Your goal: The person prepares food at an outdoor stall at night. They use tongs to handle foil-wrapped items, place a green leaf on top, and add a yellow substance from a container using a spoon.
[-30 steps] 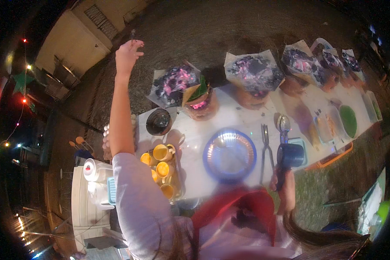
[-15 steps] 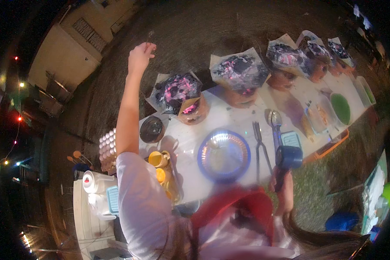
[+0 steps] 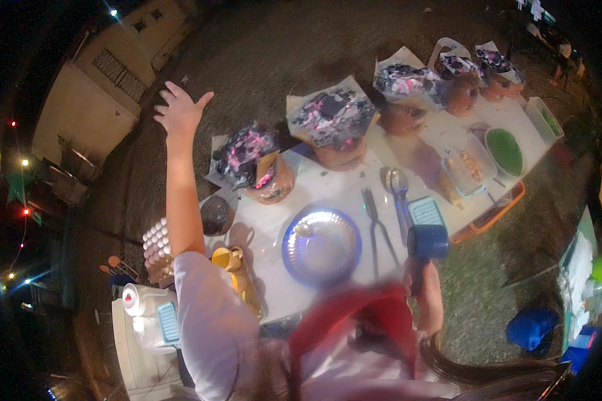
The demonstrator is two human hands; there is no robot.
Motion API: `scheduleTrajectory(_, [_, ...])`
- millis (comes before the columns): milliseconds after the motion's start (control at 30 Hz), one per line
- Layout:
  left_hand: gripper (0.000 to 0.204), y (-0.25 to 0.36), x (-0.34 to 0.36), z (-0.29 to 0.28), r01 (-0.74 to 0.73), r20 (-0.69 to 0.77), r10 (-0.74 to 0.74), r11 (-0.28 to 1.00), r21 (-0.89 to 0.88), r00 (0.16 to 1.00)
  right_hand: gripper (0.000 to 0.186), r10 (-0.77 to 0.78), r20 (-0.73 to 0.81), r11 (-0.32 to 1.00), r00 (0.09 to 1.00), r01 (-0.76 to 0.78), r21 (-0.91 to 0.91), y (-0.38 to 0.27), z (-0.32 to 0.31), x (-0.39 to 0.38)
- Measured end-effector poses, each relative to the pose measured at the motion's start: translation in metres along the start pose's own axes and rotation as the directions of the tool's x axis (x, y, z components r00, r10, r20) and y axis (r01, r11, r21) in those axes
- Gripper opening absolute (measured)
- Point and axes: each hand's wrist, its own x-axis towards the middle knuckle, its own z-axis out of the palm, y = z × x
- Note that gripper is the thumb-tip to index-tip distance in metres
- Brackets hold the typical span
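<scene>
My left hand (image 3: pixel 182 113) stretches out past the far left end of the table, palm turned away, fingers spread, nothing in it. A small pale speck floats beyond its fingertips, too small to name. My right hand (image 3: pixel 431 284) stays low at the near right, partly hidden, closed round the dark handle of a dark blue cylindrical thing (image 3: pixel 428 241). Left of that hand lie metal tongs (image 3: pixel 376 230) and long spoons (image 3: pixel 400 190). A shiny round plate (image 3: pixel 331 257) sits on the table before me, with a small whitish thing inside.
Clay stoves with glowing charcoal (image 3: pixel 331 117) line the far edge of the white table (image 3: pixel 267 230). A dark pot (image 3: pixel 217 215), yellow mugs (image 3: pixel 229 258) and egg trays (image 3: pixel 157 244) stand left. Right are a light-blue basket (image 3: pixel 426 212), a green-filled tub (image 3: pixel 504 152) and an orange crate (image 3: pixel 491 217).
My left hand has swung further left and opened from loosely curled fingers to spread ones. My right hand keeps its hold. The whole scene has shifted leftward in view.
</scene>
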Motion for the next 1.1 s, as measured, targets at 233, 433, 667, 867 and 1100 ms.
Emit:
scheduleTrajectory(233, [0.083, 0.139, 0.005, 0.025, -0.23, 0.024, 0.305, 0.767, -0.599, 0.952, 0.023, -0.276, -0.259, 0.798, 0.926, 0.071, -0.598, -0.016, -0.072, 0.039])
scheduleTrajectory(433, [0.075, 0.232, 0.024, 0.072, 0.212, 0.397, 0.27, 0.524, -0.825, 0.877, 0.042, -0.29, -0.006, 0.646, 0.957, 0.192, -0.739, -0.008, -0.145, 0.082])
scheduleTrajectory(667, [0.058, 0.252, 0.025, 0.088, 0.522, 0.551, 0.117, 0.208, -0.827, 0.826, 0.037, -0.15, -0.075, 0.733, 0.986, 0.06, -0.678, 0.013, -0.186, 0.108])
scheduleTrajectory(867, [0.018, 0.246, 0.034, 0.09, 0.441, 0.441, 0.014, -0.044, -0.896, 0.897, 0.032, -0.221, -0.284, 0.818, 0.933, 0.019, -0.574, 0.018, -0.211, 0.101])
scheduleTrajectory(1100, [0.02, 0.231, 0.06, 0.062, 0.323, 0.325, 0.003, -0.111, -0.94, 0.946, 0.026, -0.399, -0.371, 0.706, 0.839, 0.023, -0.708, 0.006, -0.225, 0.096])
